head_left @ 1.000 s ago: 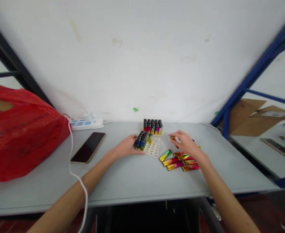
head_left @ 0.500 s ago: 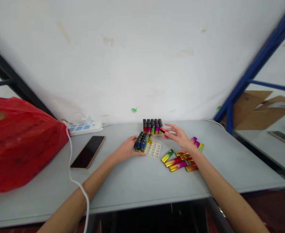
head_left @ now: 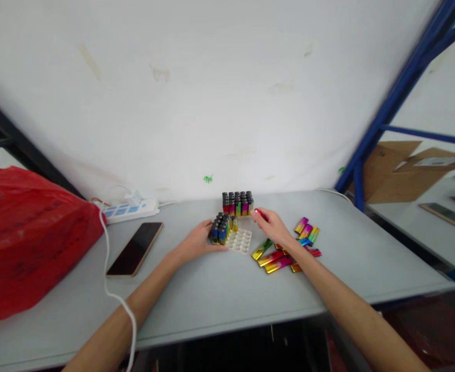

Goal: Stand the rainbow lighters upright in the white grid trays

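Note:
A white tray with rows of round holes rests on the grey table. On its left part stand several lighter-like pieces with dark tops and blue or gold bodies. My left hand grips the tray's left side, thumb along the near edge and fingers behind the pieces. Above the tray's right far corner, my right hand is closed around a shiny red lighter, mostly hidden by the fingers. Below and right of that hand lie loose metallic lighters in yellow, red, purple and green, partly covered by my forearm.
Behind the tray stands a block of black-topped coloured lighters. To the left are a phone, a power strip, a white cable and a red plastic bag. Blue frame posts and a cardboard box stand right.
My right hand has turned and its fingers have closed further over the red lighter, leaving less of it showing. My left hand keeps its hold on the tray. The whole view has shifted slightly.

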Demonstrator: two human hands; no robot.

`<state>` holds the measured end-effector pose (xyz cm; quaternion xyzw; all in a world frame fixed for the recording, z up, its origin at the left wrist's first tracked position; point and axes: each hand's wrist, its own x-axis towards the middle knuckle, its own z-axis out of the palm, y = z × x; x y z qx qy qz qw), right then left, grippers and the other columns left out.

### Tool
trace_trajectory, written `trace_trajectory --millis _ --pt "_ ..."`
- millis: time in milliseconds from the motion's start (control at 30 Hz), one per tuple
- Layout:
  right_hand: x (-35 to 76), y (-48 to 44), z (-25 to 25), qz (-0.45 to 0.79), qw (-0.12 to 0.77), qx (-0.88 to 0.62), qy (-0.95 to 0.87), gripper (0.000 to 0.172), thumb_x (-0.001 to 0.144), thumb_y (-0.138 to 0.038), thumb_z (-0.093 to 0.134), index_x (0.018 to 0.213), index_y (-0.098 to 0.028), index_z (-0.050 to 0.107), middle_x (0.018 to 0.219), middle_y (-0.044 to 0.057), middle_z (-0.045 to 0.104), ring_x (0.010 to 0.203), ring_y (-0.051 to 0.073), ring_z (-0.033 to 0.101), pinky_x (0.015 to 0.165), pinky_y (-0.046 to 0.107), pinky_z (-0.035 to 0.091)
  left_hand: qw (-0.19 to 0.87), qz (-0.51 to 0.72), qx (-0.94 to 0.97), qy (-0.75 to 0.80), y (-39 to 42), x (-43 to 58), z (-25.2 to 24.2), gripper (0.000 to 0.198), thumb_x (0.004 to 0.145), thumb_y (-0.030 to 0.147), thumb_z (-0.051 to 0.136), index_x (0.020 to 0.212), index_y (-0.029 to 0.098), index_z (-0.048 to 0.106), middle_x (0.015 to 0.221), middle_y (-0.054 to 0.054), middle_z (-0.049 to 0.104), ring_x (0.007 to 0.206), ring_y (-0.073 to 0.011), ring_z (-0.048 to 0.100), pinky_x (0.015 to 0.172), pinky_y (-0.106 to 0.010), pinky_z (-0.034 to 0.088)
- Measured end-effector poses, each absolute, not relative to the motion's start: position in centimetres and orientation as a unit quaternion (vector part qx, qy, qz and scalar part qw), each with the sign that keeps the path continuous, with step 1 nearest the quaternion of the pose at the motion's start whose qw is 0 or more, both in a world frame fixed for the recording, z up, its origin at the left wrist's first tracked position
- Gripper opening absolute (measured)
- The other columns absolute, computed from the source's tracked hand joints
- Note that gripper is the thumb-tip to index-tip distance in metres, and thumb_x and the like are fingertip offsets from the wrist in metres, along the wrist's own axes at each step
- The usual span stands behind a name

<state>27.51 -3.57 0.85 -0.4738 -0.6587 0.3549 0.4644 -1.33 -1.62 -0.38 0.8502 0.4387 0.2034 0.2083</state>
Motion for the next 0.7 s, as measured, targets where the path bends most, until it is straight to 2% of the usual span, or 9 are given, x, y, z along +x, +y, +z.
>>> trace_trajectory --millis 100,200,333,500,600,700 --pt "27.2 -3.8 0.9 0.271 0.467 -0.505 -0.673 0.057 0.095 -0.066 0.053 0.060 -0.024 0.039 0.057 -0.005 0.033 0.057 0.012 0.033 0.056 0.029 0.024 0.205 0.205 0.851 0.437 -1.6 -1.4 -0.4 0.073 0.070 0.067 0.089 0.120 0.017 0.075 0.124 -0.015 0.074 0.116 -0.0378 0.068 0.110 -0.048 0.053" --pt "26.9 -4.0 0.8 0.229 0.467 -0.521 -0.677 0.050 0.091 -0.057 0.054 0.058 -0.025 0.034 0.056 -0.005 0.030 0.057 0.012 0.031 0.056 0.029 0.022 0.208 0.199 0.851 0.440 -1.6 -1.4 -0.5 0.075 0.070 0.068 0.089 0.122 0.017 0.074 0.125 -0.015 0.073 0.117 -0.0376 0.067 0.110 -0.048 0.053" --pt "26.7 -4.2 0.9 0.214 0.455 -0.510 -0.698 0.042 0.091 -0.051 0.052 0.062 -0.024 0.038 0.058 -0.005 0.036 0.058 0.012 0.034 0.056 0.028 0.025 0.211 0.200 0.845 0.449 -1.7 -1.3 -0.4 0.075 0.068 0.066 0.090 0.121 0.016 0.075 0.126 -0.016 0.073 0.117 -0.0391 0.068 0.109 -0.049 0.053" --pt "26.6 -4.6 1.5 0.208 0.437 -0.481 -0.731 0.041 0.105 -0.054 0.046 0.076 -0.024 0.046 0.067 -0.003 0.052 0.064 0.016 0.047 0.062 0.028 0.035 0.215 0.209 0.847 0.438 -1.7 -1.3 -0.5 0.075 0.069 0.067 0.090 0.123 0.017 0.075 0.126 -0.014 0.074 0.117 -0.0379 0.068 0.108 -0.047 0.054" --pt "26.7 -4.9 1.6 0.165 0.403 -0.437 -0.787 0.040 0.111 -0.050 0.040 0.084 -0.024 0.052 0.083 0.003 0.062 0.079 0.020 0.058 0.074 0.030 0.044 0.211 0.212 0.850 0.434 -1.7 -1.3 -0.7 0.074 0.071 0.065 0.089 0.124 0.016 0.074 0.126 -0.015 0.074 0.118 -0.0374 0.068 0.109 -0.046 0.054" --pt "26.6 -5.1 1.6 0.090 0.338 -0.420 -0.838 0.043 0.113 -0.050 0.041 0.086 -0.022 0.059 0.090 0.007 0.067 0.089 0.022 0.062 0.086 0.032 0.046 0.210 0.217 0.850 0.432 -1.7 -1.3 -0.8 0.074 0.069 0.065 0.091 0.123 0.017 0.074 0.128 -0.014 0.074 0.120 -0.0370 0.068 0.110 -0.045 0.054"
